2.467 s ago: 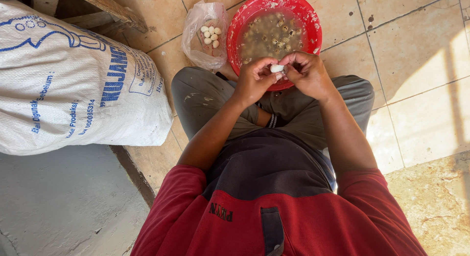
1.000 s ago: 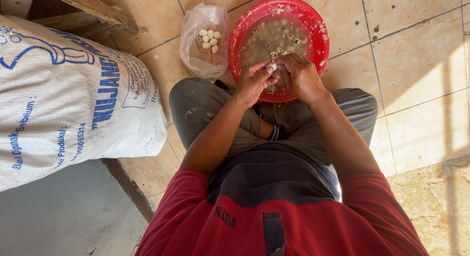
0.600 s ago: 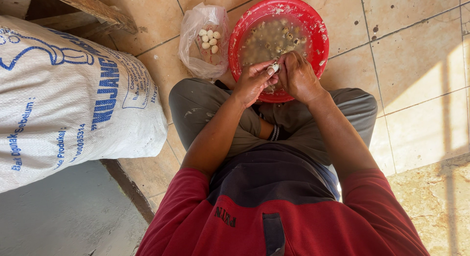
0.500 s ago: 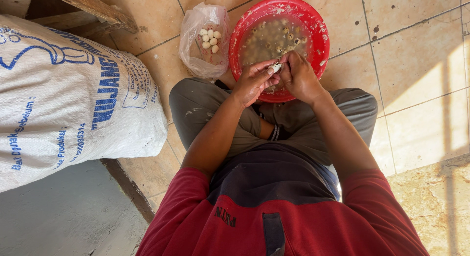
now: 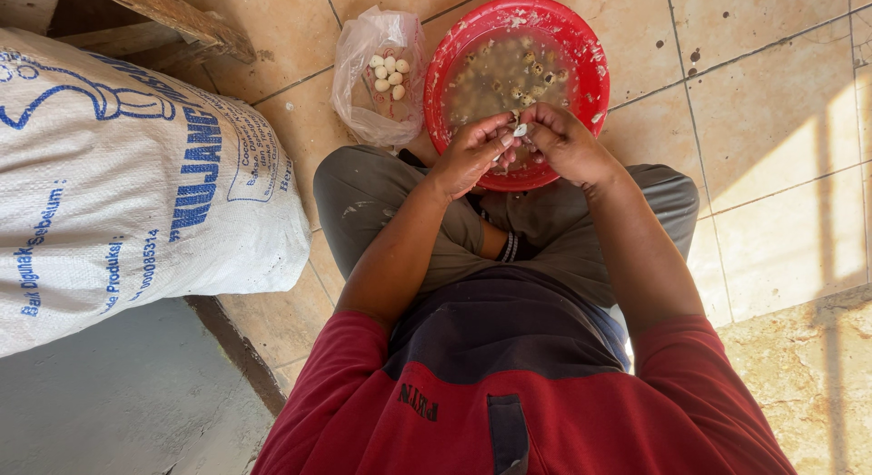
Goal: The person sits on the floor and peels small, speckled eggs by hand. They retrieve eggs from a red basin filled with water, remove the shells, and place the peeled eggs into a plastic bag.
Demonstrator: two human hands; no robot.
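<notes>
Tan floor tiles lie under the seated person, whose left hand (image 5: 470, 154) and right hand (image 5: 565, 143) meet fingertip to fingertip, both pinched on a small pale egg (image 5: 520, 130) held over the near rim of the red basin (image 5: 595, 71) — best kept low above the murky water so bits of shell drop in, with a light grip. Just beyond the left hand sits a clear plastic bag (image 5: 359, 75) of peeled white eggs (image 5: 389, 74); farther left lies a big white woven sack (image 5: 136, 175) with blue print
</notes>
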